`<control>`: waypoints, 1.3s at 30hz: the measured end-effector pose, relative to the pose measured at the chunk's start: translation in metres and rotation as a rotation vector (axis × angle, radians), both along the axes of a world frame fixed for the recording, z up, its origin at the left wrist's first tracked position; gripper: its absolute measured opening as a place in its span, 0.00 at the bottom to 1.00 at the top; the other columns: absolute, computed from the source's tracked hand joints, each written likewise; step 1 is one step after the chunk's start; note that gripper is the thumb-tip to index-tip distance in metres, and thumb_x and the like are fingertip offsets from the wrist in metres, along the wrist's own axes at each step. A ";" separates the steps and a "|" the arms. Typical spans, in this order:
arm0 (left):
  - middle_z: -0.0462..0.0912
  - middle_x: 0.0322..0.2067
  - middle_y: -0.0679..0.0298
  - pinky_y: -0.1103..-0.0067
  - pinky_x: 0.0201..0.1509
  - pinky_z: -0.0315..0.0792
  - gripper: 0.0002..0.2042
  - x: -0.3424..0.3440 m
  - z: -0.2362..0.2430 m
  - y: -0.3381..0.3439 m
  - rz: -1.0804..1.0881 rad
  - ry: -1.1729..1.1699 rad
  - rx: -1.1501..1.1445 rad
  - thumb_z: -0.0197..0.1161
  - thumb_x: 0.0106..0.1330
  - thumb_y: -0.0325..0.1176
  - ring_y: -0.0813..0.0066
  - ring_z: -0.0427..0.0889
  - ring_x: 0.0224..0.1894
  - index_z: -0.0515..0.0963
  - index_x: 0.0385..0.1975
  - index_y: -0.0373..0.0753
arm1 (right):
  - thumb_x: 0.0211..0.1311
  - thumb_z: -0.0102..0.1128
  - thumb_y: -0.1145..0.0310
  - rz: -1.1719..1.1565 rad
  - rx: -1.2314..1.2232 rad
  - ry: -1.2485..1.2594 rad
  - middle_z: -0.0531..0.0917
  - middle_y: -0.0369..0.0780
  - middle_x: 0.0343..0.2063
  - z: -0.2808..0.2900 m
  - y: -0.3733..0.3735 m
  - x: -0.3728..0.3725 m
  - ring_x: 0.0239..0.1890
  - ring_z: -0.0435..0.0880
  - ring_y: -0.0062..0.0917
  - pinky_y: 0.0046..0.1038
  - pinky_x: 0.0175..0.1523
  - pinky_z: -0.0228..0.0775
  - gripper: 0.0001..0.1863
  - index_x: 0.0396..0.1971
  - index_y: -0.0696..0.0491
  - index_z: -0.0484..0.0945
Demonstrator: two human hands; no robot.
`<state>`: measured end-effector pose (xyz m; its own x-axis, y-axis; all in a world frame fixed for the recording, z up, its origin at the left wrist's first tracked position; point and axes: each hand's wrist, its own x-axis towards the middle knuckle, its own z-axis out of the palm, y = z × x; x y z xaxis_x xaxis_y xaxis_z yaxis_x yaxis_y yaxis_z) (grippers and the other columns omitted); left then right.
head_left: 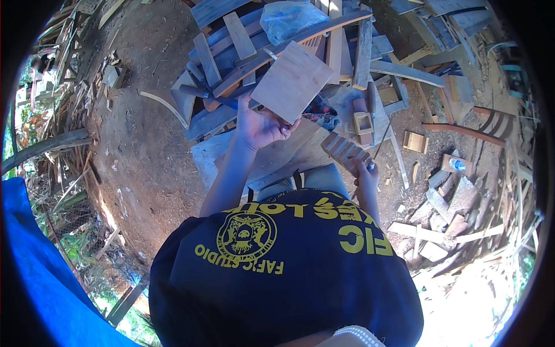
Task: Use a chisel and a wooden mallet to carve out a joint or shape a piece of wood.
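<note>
My left hand [259,127] grips a pale square wooden board [292,78] by its lower-left part, raised over the work surface [208,159] in front of me. My right hand [365,176] is closed round the near end of a flat wooden piece with light and dark stripes [340,147], held lower and to the right. A small light object shows at its fingers, too small to make out. A dark patterned cloth [326,118] lies just beyond, partly hidden behind the square board.
Planks [240,32] and a translucent plastic bag [286,20] are piled ahead. At right lie a small wooden box [363,122], a slatted wooden frame [485,130], a bottle [457,165] and offcuts [451,202]. Branches and scrap wood line the left, beside a blue tarp [29,231].
</note>
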<state>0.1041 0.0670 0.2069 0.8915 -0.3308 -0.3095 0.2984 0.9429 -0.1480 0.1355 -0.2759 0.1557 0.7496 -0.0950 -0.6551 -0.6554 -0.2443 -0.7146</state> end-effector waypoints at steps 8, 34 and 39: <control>0.64 0.59 0.55 0.71 0.51 0.64 0.37 -0.014 0.003 0.005 0.332 0.042 0.584 0.56 0.53 0.54 0.57 0.66 0.56 0.59 0.63 0.44 | 0.49 0.70 0.62 -0.001 0.020 -0.024 0.75 0.31 0.22 0.000 0.002 -0.011 0.16 0.68 0.11 0.16 0.16 0.53 0.20 0.36 0.56 0.72; 0.59 0.55 0.48 0.59 0.63 0.56 0.53 -0.104 -0.085 -0.063 0.097 0.223 2.197 0.74 0.36 0.33 0.49 0.59 0.58 0.49 0.67 0.43 | 0.49 0.70 0.62 0.019 -0.065 0.004 0.75 0.33 0.25 -0.012 0.008 -0.011 0.19 0.70 0.13 0.16 0.17 0.55 0.21 0.38 0.56 0.73; 0.61 0.53 0.51 0.61 0.62 0.60 0.46 -0.088 -0.090 -0.054 0.227 0.325 2.065 0.71 0.42 0.31 0.54 0.63 0.57 0.54 0.65 0.45 | 0.45 0.72 0.61 0.050 -0.087 0.018 0.74 0.35 0.26 -0.022 0.009 -0.013 0.19 0.71 0.15 0.18 0.17 0.57 0.26 0.41 0.58 0.70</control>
